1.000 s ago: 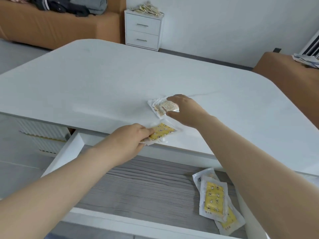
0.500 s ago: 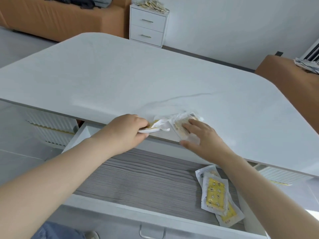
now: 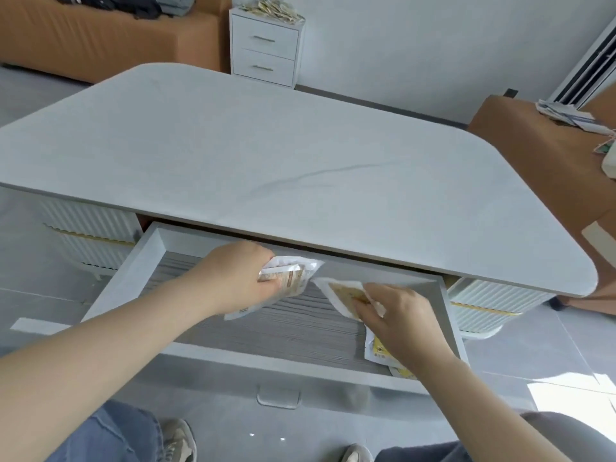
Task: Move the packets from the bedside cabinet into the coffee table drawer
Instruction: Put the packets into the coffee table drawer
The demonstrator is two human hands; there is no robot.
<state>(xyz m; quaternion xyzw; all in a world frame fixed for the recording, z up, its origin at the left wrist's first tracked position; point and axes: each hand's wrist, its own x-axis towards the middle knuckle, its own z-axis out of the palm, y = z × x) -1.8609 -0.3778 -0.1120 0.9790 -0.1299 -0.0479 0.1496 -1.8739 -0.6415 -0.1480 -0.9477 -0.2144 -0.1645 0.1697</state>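
Packets (image 3: 290,282) — off tabletop (image 3: 300,145), over drawer (image 3: 266,365)

White packet (image 3: 293,278) above open drawer (image 3: 133,268), yellow packet (image 3: 343,293) beside it, more packets (image 3: 378,350) lying right

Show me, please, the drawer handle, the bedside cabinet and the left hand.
drawer handle (image 3: 278,398): head view, middle of the pull.
bedside cabinet (image 3: 276,45): head view, upper drawer front.
left hand (image 3: 238,278): head view, back of the hand.

Pale grey-white coffee table top (image 3: 266,155), crossed by thin grey vein. Below it, drawer floor (image 3: 283,328) striped in grey wood-grain. White packets (image 3: 293,280), printed yellow-orange, also below it. Behind it, bedside cabinet (image 3: 266,48) painted white.
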